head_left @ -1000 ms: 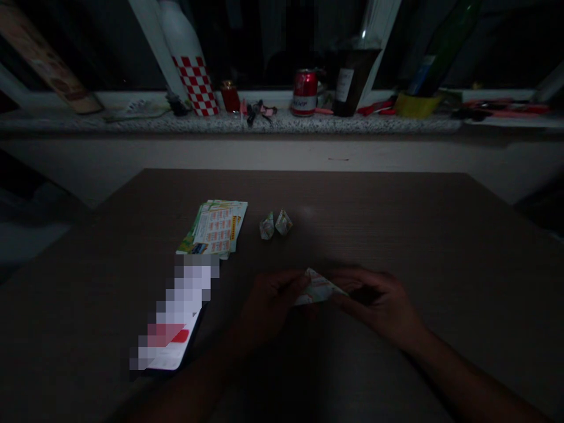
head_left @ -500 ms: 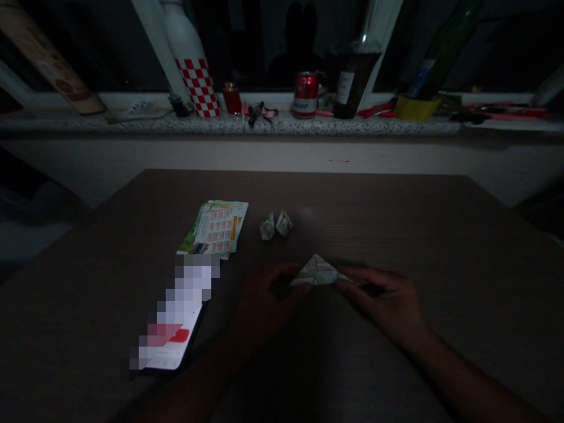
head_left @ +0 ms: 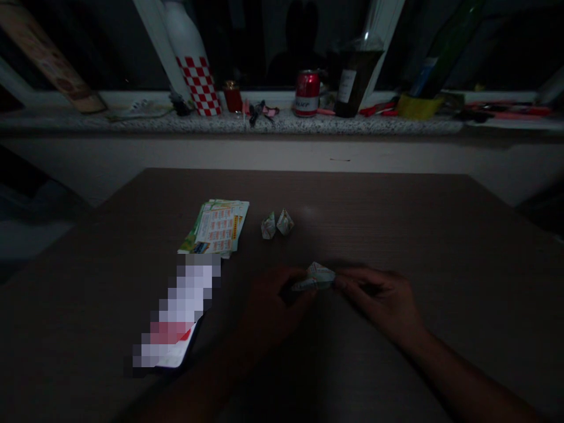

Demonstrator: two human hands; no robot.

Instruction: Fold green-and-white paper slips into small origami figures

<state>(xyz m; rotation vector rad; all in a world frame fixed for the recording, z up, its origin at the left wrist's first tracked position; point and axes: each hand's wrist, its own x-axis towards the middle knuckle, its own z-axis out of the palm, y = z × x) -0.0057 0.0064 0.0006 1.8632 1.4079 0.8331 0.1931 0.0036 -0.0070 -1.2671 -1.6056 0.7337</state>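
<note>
A small folded piece of printed paper (head_left: 321, 276), white and green with red marks, is held between both hands over the table. My left hand (head_left: 275, 302) pinches its left side with thumb and fingers. At its right end, my right hand (head_left: 385, 296) grips the paper between thumb and fingertips. Beyond the hands stand two small folded paper pieces, a left one (head_left: 268, 225) and a right one (head_left: 285, 222), close beside each other. Dim light hides the finer folds.
A stack of printed paper sheets (head_left: 218, 226) lies on the brown table (head_left: 374, 211), left of the folded pieces. Nearer me is a lit phone (head_left: 174, 355), its screen partly blurred. On the windowsill stand a checkered bottle (head_left: 198, 82), a red can (head_left: 307, 94) and a plastic cup (head_left: 352, 82).
The paper has changed from a flat triangle to a narrower, partly turned shape. My left hand has shifted slightly right, and both hands keep hold of the paper.
</note>
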